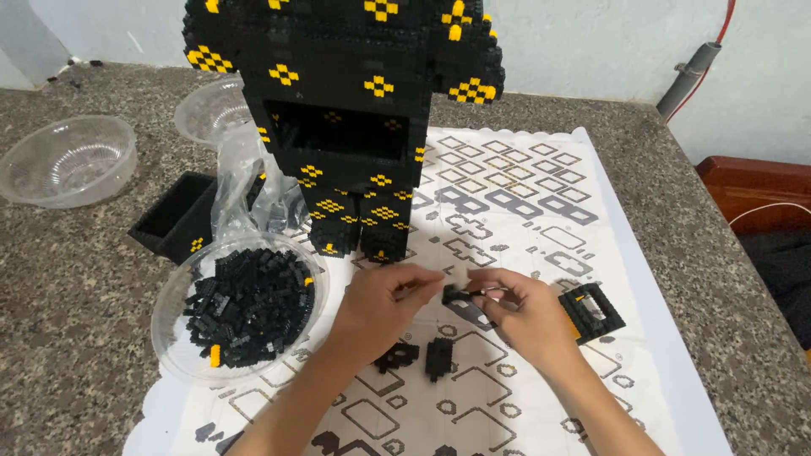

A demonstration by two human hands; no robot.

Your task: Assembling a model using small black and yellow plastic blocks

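Observation:
A tall black brick figure with yellow diamond marks [342, 127] stands at the back of a white instruction sheet [541, 211]. In front of it my left hand [384, 304] and my right hand [524, 317] meet over the sheet. Between their fingertips they pinch a small black brick piece [454, 294]. Two small black brick clusters [397, 355] [438, 358] lie on the sheet just below my hands. A black and yellow brick frame [593, 311] lies right of my right hand.
A clear bowl of black bricks [245, 308] sits left of my hands. A black brick box [173, 218], crumpled clear bags [245, 190] and two empty clear bowls [68, 160] [211, 105] stand further left on the granite counter [76, 287]. A wall runs behind.

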